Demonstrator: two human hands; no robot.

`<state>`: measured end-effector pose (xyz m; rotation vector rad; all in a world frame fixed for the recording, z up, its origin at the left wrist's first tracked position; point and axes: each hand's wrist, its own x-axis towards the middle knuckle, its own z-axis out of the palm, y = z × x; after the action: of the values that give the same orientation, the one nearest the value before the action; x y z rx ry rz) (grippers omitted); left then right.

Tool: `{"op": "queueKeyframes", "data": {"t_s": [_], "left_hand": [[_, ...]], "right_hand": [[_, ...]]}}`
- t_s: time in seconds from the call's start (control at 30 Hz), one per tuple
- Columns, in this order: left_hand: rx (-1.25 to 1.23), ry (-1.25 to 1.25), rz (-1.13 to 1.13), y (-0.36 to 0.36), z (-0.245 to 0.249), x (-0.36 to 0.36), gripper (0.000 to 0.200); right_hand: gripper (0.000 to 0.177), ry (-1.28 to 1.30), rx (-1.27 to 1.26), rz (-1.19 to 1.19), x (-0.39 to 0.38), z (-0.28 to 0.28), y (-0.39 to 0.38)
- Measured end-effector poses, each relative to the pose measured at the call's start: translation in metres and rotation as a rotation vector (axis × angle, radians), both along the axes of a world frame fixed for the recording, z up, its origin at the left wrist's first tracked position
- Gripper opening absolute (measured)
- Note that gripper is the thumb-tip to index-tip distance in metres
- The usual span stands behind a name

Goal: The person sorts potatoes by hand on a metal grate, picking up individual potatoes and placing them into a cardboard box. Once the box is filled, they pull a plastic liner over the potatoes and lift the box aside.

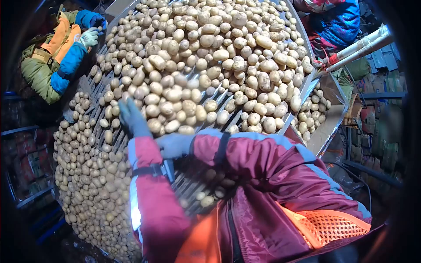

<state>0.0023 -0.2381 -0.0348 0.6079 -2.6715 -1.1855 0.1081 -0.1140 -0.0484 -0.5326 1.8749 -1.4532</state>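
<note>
My left hand, in a grey-blue glove, reaches forward with its fingers stretched out against the potatoes on the slatted table. My right hand, gloved alike, lies close beside my left wrist, just below the near edge of the heap. Its fingertips are partly hidden by my left sleeve, and I cannot make out anything held in it. Dark slats show beneath my forearms, with a few loose potatoes on them. Some potatoes in the middle look blurred.
Many smaller potatoes fill the lower left area. A side box at right holds more potatoes. One person stands at the upper left with a gloved hand at the table's edge; another person is at the upper right, near pale poles.
</note>
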Motion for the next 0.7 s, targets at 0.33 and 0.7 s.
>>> {"op": "queueKeyframes", "data": {"t_s": [0.33,0.7], "left_hand": [[0.368,0.133,-0.660,0.137,-0.008,-0.011,0.067],[-0.481,0.181,-0.125,-0.098,0.027,0.165,0.051]], "right_hand": [[0.030,0.297,0.345,-0.716,-0.003,0.045,0.220],[0.042,0.237,0.585,-0.377,-0.041,0.042,0.218]]}}
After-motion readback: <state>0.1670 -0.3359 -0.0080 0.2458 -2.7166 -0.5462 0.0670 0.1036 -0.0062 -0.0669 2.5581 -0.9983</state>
